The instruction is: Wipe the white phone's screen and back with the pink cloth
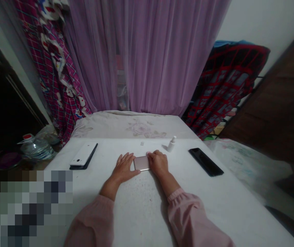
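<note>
A rose-gold smartphone (142, 163) lies flat on the white tabletop, its plain back facing up. My left hand (123, 168) steadies its left end, with the thumb along the near edge and the index finger at the far corner; the other fingers stretch out over the table. On the phone's right end rests my right hand (159, 162), fingers bent and pressed together. A small pink bit (148, 153) shows at its fingertips, too small to name. Beyond that hand stands a small white spray bottle (171, 144). A tiny pale square (142, 143) lies past the phone.
To the left, a white phone (83, 155) lies over a dark one. A black phone (205, 162) lies at the right. The white table (188, 206) meets a flowered cover (147, 125) and purple curtains (159, 58). A water jug (36, 147) stands off the left side.
</note>
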A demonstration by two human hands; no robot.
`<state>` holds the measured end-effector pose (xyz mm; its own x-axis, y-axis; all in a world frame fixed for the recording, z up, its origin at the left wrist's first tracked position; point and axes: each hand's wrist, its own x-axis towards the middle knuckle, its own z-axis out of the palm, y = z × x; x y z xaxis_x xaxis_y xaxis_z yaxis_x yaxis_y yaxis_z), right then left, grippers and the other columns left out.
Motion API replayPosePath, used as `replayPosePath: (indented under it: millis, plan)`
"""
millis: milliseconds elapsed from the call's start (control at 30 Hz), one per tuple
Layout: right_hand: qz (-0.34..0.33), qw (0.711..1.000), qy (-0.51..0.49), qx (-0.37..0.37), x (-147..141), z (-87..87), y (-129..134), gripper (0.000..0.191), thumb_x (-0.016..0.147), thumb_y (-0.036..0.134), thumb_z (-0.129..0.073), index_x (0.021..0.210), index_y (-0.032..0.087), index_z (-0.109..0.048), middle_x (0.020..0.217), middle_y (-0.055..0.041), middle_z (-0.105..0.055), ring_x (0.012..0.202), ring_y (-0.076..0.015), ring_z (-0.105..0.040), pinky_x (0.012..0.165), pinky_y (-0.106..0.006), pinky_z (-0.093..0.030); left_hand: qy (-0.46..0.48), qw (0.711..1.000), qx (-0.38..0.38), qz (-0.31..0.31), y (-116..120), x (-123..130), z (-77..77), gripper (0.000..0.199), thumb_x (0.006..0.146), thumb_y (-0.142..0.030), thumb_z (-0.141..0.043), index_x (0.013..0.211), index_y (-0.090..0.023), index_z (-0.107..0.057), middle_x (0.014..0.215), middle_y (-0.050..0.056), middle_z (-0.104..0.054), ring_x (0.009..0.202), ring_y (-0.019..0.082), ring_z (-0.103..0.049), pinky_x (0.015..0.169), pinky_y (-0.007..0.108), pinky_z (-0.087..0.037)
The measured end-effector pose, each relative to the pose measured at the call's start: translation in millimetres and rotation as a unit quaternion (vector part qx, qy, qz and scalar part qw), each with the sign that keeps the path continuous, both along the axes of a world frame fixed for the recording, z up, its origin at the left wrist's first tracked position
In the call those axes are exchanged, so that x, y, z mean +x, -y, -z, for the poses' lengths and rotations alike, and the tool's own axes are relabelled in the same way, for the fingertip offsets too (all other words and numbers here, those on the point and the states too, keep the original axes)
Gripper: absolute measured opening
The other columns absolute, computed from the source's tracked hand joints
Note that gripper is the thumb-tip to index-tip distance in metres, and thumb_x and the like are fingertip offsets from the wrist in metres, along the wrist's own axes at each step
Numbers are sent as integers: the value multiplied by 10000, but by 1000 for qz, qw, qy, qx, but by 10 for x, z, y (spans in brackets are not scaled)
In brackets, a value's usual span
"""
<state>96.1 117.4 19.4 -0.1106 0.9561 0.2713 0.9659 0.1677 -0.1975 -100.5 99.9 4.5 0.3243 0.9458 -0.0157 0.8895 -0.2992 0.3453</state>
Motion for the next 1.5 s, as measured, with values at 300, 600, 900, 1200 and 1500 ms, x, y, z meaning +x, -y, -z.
replayPosePath:
  millis: [300, 600, 900, 1200, 1500]
  plan:
    - [-227, 969, -72, 63, -151, 161, 118, 186, 917, 259, -589, 1006, 241, -751, 833, -53, -658, 760, -161, -581, 672, -265, -379, 9, 1000, 15, -1, 2, -9, 25, 681, 824, -538, -595, 1402, -215, -434, 1543, 90, -362, 1463, 261, -227, 1208, 482, -106]
    - [-291, 950, -110, 15, 286, 65, 167, 225, 954, 319, -550, 1035, 274, -754, 784, -36, -662, 703, -131, -595, 666, -241, -419, 15, 1000, 3, 3, 2, -22, 10, 707, 804, -523, -625, 1409, -218, -421, 1550, 90, -348, 1468, 262, -210, 1209, 480, -90]
    - [-211, 977, -16, -17, -197, -69, -17, 243, 959, 318, -533, 1115, 303, -719, 958, -50, -691, 861, -161, -634, 772, -255, -429, 20, 999, -38, 29, -24, -56, -50, 773, 788, -495, -610, 1456, -208, -348, 1573, 109, -291, 1479, 267, -163, 1203, 490, -67]
    - [-362, 931, -38, -36, -166, -106, 84, 198, 892, 199, -610, 1019, 255, -753, 864, -37, -677, 793, -140, -606, 728, -230, -425, 37, 999, -29, 23, -43, -65, -19, 709, 777, -463, -659, 1392, -198, -425, 1546, 108, -353, 1472, 254, -197, 1206, 471, -86]
    - [-373, 917, -127, -53, -25, 6, 181, 218, 939, 225, -553, 1036, 234, -748, 823, -36, -666, 790, -138, -598, 756, -242, -442, 25, 999, -20, 37, -19, -84, -11, 731, 786, -509, -660, 1402, -202, -414, 1556, 106, -333, 1472, 250, -199, 1207, 461, -81]
